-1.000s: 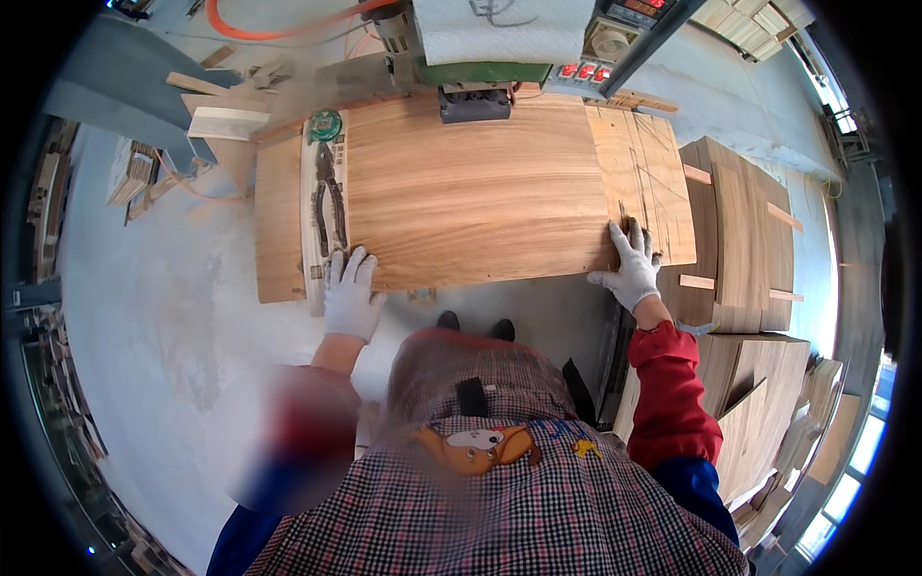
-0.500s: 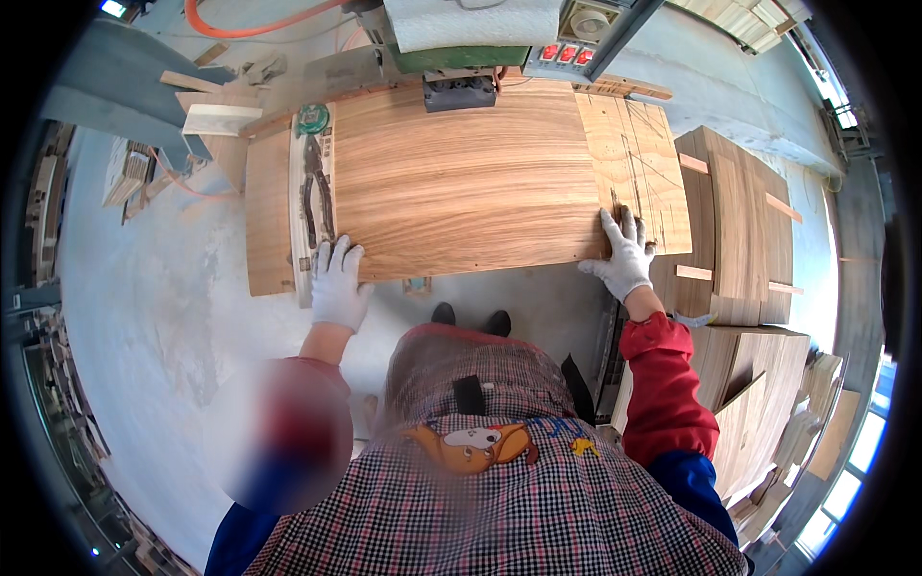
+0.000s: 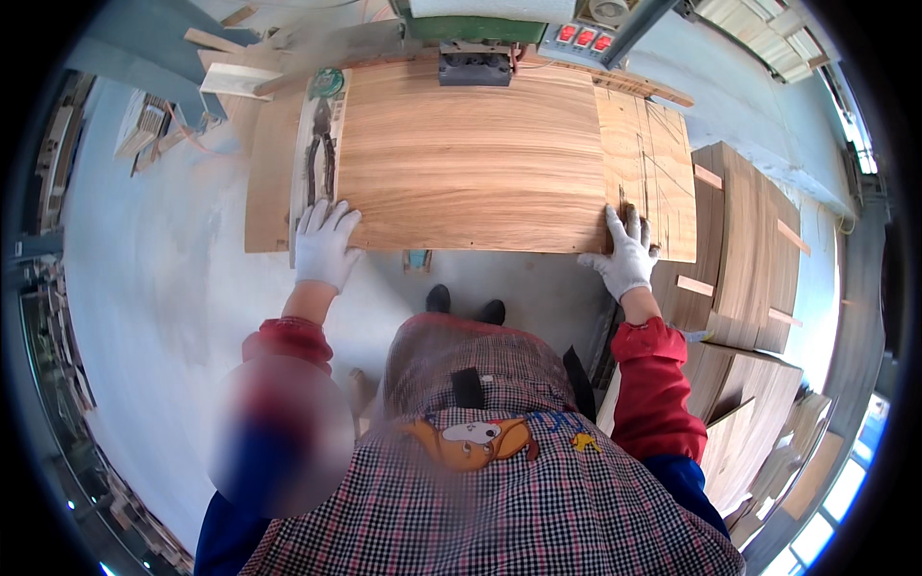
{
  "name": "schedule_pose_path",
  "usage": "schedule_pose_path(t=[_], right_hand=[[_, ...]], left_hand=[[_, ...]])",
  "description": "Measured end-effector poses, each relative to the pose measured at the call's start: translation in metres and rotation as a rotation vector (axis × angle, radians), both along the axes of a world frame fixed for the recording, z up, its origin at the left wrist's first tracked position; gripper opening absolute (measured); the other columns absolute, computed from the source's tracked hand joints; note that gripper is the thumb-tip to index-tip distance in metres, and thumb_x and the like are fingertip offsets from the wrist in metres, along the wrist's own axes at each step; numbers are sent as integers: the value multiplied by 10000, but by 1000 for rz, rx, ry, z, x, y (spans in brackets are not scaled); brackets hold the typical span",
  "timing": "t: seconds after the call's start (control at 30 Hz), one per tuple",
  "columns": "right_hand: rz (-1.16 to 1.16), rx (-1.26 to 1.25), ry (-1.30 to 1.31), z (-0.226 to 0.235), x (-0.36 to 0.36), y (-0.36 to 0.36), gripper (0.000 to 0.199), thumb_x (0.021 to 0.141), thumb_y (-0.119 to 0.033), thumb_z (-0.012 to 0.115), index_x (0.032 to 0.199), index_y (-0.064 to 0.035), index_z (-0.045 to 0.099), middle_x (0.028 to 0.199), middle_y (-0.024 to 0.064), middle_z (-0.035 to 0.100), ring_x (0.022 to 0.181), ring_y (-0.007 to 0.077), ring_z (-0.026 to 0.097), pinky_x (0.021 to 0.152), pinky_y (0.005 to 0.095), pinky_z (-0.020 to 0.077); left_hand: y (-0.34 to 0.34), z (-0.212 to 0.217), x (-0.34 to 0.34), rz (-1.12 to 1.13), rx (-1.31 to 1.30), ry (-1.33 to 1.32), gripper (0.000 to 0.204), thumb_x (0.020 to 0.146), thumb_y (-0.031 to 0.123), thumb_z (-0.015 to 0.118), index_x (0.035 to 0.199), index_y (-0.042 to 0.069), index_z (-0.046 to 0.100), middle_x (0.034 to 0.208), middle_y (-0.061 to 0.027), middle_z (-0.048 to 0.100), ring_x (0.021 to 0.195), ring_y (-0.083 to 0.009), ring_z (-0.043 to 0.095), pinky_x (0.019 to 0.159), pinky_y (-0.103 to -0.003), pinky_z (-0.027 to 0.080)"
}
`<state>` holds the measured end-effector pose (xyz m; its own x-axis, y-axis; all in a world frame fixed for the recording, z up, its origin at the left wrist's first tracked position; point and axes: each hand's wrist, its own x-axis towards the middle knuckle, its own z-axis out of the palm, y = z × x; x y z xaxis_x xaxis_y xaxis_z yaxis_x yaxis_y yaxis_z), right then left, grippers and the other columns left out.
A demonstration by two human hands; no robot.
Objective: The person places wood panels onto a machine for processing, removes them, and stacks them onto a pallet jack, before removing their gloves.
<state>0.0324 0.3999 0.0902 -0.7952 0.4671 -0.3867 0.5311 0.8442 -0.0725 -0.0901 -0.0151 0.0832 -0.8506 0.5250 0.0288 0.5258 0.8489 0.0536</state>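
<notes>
Grey floor point(image 3: 163, 307) surrounds a brown-grained rectangular wooden board point(image 3: 471, 163), partly hidden by a black block point(image 3: 475, 70); white-gloved left hand point(image 3: 325, 248) and white-gloved right hand point(image 3: 626, 257) rest spread, grip released.

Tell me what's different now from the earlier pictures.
The view seems turned: the left end of the wooden table and the left hand went up in the picture, so the front edge looks nearly level. Nothing was grabbed or let go. The right hand still rests at the front edge, and the pliers still lie near the green disc.

Brown-grained board point(image 3: 471, 163), white-gloved hands point(image 3: 325, 248) point(image 3: 627, 254), checked apron point(image 3: 480, 514), blurred sleeve point(image 3: 274, 422) apparently red-blue
</notes>
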Motion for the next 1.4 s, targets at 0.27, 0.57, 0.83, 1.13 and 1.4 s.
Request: schedule_pose_path(t=[0.27, 0.57, 0.83, 1.13, 1.4], right_hand=[[24, 5, 17, -6, 3, 5, 971, 644, -466, 799, 1463, -281, 310, 1558, 97, 178, 1429, 322, 137, 1090, 586, 166], [50, 12, 50, -14, 8, 11, 935, 663, -474, 778, 1457, -286, 322, 1557, 81, 186, 1425, 323, 149, 1088, 595, 175], [54, 6, 60, -19, 8, 13, 939, 667, -462, 778, 1462, -289, 310, 1561, 95, 174, 1429, 340, 144, 1090, 605, 158], [41, 2, 53, -18, 8, 11, 960, 654, -458, 786, 1467, -298, 300, 1556, 120, 185, 1430, 349, 133, 1103, 573, 144], [58, -18, 99, -19, 11, 12, 957, 660, -442, 790, 1467, -268, 306, 1548, 148, 194, 1420, 371, 150, 1106, 573, 129]], left_hand=[[4, 5, 3, -26, -19, 57, 568, 618, 173, 761, 1157, 122, 591, 1259, -82, 569, 1247, -326, 433, 1092, -472, 286], [2, 1, 3, -47, -46, 70, 592, 615, 215, 793, 1162, 115, 591, 1251, -87, 573, 1277, -317, 398, 1103, -453, 267], [1, -1, 2, -66, -79, 70, 572, 634, 237, 786, 1155, 106, 587, 1244, -84, 578, 1287, -303, 400, 1115, -445, 247], [2, -3, 2, -47, -109, 29, 584, 658, 250, 772, 1190, 101, 581, 1265, -85, 571, 1308, -297, 386, 1130, -438, 222], [-2, -7, 1, -69, -112, 41, 579, 654, 217, 762, 1191, 107, 573, 1290, -85, 554, 1315, -289, 382, 1129, -458, 222]])
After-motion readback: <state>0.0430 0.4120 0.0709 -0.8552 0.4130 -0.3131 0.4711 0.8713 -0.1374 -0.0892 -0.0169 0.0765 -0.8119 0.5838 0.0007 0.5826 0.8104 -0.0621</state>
